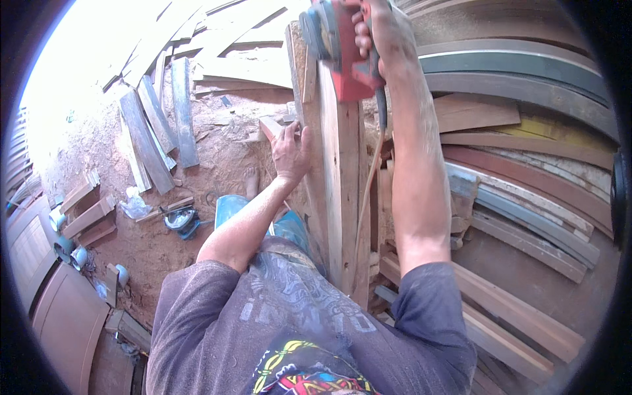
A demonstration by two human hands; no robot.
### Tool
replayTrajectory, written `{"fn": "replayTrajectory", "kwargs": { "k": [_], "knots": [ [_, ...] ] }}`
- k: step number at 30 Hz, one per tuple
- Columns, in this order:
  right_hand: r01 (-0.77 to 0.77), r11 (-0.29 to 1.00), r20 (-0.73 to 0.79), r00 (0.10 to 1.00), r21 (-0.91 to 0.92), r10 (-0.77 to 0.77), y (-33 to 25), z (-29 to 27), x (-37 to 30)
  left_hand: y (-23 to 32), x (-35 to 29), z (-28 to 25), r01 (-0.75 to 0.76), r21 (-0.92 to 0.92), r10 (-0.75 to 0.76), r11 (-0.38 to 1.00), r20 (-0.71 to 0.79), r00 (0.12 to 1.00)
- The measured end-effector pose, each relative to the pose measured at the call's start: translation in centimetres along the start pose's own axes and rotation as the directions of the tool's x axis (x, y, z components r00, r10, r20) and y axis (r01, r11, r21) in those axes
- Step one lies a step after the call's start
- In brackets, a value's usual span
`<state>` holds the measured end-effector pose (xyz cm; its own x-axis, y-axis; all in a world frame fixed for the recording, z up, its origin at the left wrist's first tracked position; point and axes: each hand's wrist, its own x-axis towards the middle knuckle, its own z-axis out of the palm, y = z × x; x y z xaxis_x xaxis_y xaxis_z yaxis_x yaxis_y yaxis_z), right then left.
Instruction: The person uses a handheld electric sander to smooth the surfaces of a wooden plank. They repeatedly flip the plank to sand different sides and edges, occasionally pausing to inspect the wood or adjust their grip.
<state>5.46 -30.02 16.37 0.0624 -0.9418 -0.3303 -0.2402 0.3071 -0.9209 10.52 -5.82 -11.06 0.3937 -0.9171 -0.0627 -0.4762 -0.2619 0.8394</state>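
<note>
A long wooden plank (342,191) runs away from me, set on edge over a stack of timber. My right hand (375,29) grips the handle of a red and grey electric planer (339,49) at the plank's far end; its cord (368,178) hangs down along my arm. My left hand (291,153) presses flat against the plank's left side, fingers spread, holding nothing.
Loose boards (158,125) lie on the reddish dirt floor at left, with a blue power tool (181,220) and a plastic bag (135,205). Curved and straight planks (526,164) are stacked at right. Wooden door panels (39,263) lean at far left. My bare foot (251,181) shows below.
</note>
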Motion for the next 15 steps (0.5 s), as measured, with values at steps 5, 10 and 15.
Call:
{"fn": "replayTrajectory", "kwargs": {
  "k": [5, 10, 15],
  "knots": [
    [0.067, 0.994, -0.022, 0.998, 0.085, -0.066, 1.6, -1.3, -4.9, -0.6, 0.5, 0.3, -0.010, -0.012, 0.010, 1.000, -0.027, 1.000],
    [0.129, 0.986, -0.098, 0.988, 0.108, -0.118, 7.4, -6.3, -20.7, 0.5, 0.9, -0.1, 0.076, -0.014, -0.075, 0.997, 0.032, 0.997],
    [-0.110, 0.988, -0.256, 0.957, 0.110, 0.135, 13.5, -11.8, -41.2, 0.1, 1.4, -0.4, 0.079, 0.008, -0.079, 0.997, 0.056, 0.995]
  ]
}}
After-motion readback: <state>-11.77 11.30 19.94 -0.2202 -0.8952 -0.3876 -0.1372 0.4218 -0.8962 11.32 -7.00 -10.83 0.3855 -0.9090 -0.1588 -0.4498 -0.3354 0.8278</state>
